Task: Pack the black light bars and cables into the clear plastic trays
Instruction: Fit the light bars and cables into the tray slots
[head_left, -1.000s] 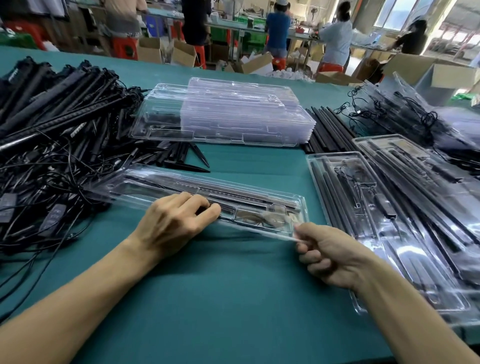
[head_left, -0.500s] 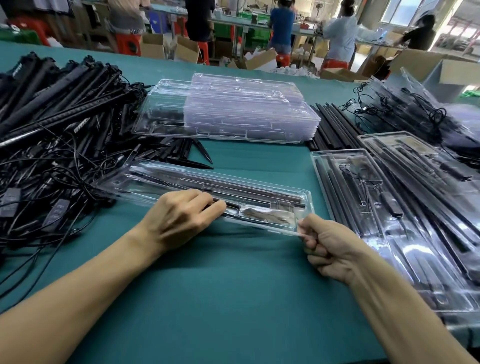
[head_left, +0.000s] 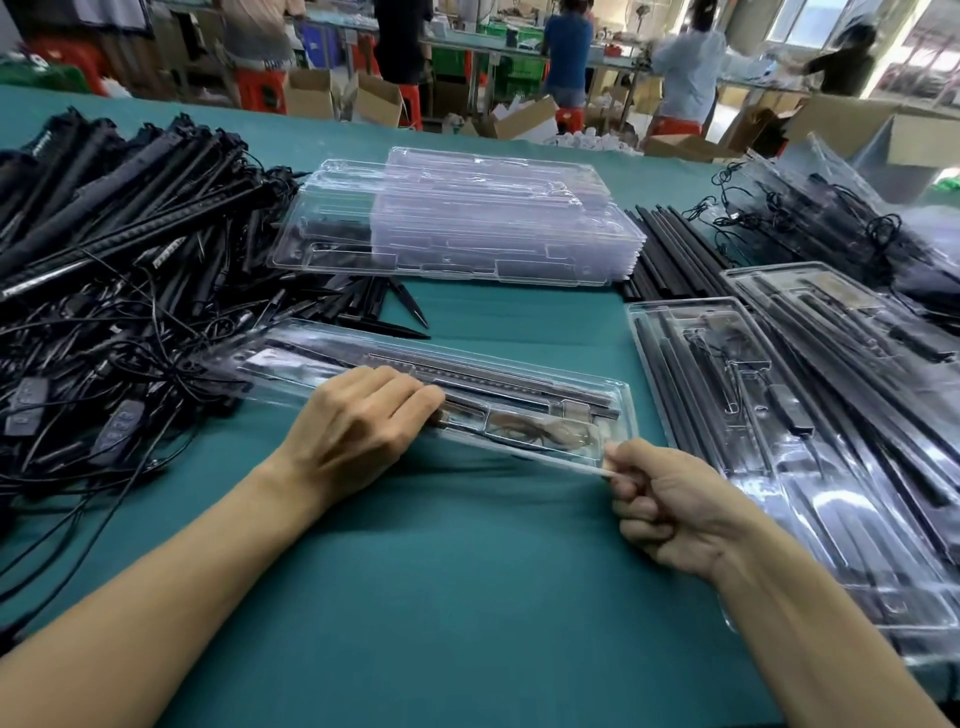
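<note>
A clear plastic tray (head_left: 524, 410) lies slanted across the green table in front of me, with black light bars and a coiled cable inside it. My left hand (head_left: 358, 428) rests knuckles-up on the tray's near rim at its middle, fingers curled over the plastic. My right hand (head_left: 670, 501) pinches the tray's near right corner between thumb and fingers. A big heap of loose black light bars and cables (head_left: 114, 270) fills the table's left side, and the tray's far left end reaches into it.
A stack of empty clear trays (head_left: 467, 218) sits at the back centre. Filled trays (head_left: 810, 415) overlap along the right, with loose black bars (head_left: 670, 249) behind them. Black spikes (head_left: 395, 317) lie near the heap. People work among cardboard boxes beyond the table.
Both hands keep their hold on the tray. The tray has shifted slightly away from me and to the right; my right hand moved with its corner.
</note>
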